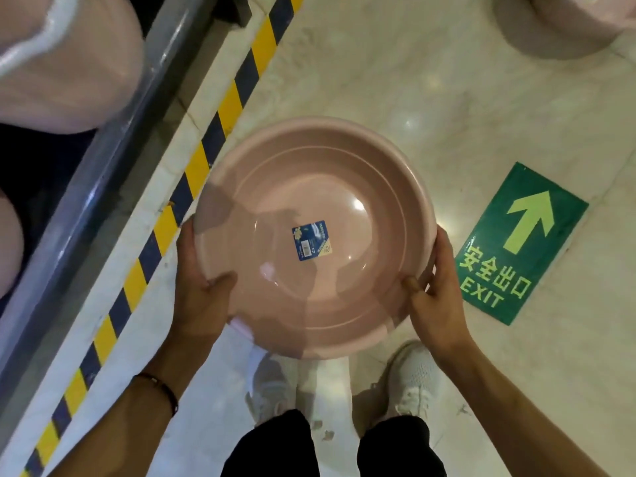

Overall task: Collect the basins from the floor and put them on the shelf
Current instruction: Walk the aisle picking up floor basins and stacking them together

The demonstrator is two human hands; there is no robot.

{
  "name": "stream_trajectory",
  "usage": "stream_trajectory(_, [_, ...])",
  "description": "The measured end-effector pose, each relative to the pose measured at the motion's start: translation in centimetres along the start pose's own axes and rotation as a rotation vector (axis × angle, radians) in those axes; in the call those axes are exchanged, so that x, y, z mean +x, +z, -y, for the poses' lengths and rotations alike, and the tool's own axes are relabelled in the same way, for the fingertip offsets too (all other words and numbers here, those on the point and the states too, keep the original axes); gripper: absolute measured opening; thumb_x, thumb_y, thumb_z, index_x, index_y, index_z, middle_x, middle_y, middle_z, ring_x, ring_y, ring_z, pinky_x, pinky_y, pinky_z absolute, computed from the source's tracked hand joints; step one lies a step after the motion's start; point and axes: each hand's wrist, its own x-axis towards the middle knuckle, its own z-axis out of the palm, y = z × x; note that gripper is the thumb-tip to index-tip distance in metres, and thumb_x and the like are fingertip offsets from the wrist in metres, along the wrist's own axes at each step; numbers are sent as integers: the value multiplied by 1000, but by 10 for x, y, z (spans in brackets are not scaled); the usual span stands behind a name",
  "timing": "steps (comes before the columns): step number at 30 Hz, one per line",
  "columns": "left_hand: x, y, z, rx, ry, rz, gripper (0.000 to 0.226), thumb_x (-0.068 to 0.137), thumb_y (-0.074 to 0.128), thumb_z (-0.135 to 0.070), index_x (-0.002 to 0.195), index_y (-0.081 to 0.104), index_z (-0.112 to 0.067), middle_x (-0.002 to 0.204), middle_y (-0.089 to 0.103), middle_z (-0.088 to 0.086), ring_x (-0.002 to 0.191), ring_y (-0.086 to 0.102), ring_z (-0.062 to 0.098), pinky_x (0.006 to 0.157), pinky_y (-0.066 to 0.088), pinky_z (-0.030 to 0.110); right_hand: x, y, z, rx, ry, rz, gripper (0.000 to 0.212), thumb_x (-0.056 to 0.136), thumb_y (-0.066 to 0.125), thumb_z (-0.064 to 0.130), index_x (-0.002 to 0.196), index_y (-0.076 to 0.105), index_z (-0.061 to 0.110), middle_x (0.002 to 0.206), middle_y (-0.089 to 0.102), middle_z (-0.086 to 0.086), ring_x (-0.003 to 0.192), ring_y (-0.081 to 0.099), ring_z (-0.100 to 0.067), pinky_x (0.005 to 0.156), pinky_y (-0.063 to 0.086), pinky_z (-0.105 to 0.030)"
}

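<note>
A round pink basin with a blue label in its bottom is held level above the floor, mouth up. My left hand grips its near left rim, thumb inside. My right hand grips its right rim, thumb over the edge. Another pink basin stands on the floor at the far right. Wrapped pink basins sit on the shelf at the upper left.
A grey shelf edge and a white kerb with yellow and black stripes run diagonally on the left. A green EXIT floor sign lies to the right. My white shoes stand below the basin on the marble floor.
</note>
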Motion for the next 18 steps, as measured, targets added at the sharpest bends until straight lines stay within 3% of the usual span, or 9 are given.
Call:
stream_trajectory(2, [10,11,11,26,10,-20,99,90,60,25,167,25,-27,167,39,0,137,44,10,109,49,40,12,4,-12,-26,7,-2,68,103,64,-2,161,38,23,147,58,8,132,60,-7,107,58,-38])
stream_trajectory(4, [18,21,22,43,8,-21,99,91,61,23,167,24,-28,167,38,1,133,43,7,107,48,37,20,8,-23,-51,1,0,68,104,65,2,162,36,23,149,57,5,131,60,-4,109,58,-38])
stream_trajectory(8, [31,34,46,27,-7,13,100,93,59,24,169,19,-26,169,36,3,148,41,26,115,48,57,27,15,-48,-83,36,16,75,108,63,14,170,24,28,161,50,2,142,56,-18,113,55,-55])
stream_trajectory(10, [35,38,56,18,-4,11,100,94,58,23,169,18,-28,169,36,3,145,43,25,111,51,59,30,18,-58,-86,69,18,78,109,62,16,172,17,29,166,45,2,147,52,-21,114,52,-61])
stream_trajectory(12, [40,40,65,17,10,-3,101,93,58,23,169,17,-29,167,38,0,137,46,14,105,57,45,33,21,-65,-101,59,9,79,110,61,17,173,14,28,164,46,8,142,56,-8,112,54,-57])
stream_trajectory(14, [46,43,72,47,36,-9,102,92,59,23,169,17,-29,162,38,-4,126,46,0,91,59,17,35,23,-72,-120,57,1,81,110,60,16,173,11,29,156,50,18,129,58,10,110,57,-53])
stream_trajectory(15, [48,44,74,50,40,-9,103,92,58,23,169,16,-30,162,38,-4,122,47,-3,87,57,9,36,24,-75,-123,62,1,81,110,59,14,173,10,29,151,52,21,125,59,13,109,58,-53])
stream_trajectory(16, [50,44,75,45,36,-8,104,92,57,23,170,16,-32,164,37,-4,122,47,-4,88,57,10,36,25,-78,-122,69,1,82,110,59,11,173,9,30,146,53,25,122,59,15,108,58,-53])
stream_trajectory(18, [49,44,74,38,21,-14,105,92,56,22,170,15,-34,168,36,-3,128,48,-1,102,56,25,37,26,-80,-114,75,-6,84,108,59,7,172,10,31,142,52,28,120,60,14,106,60,-53])
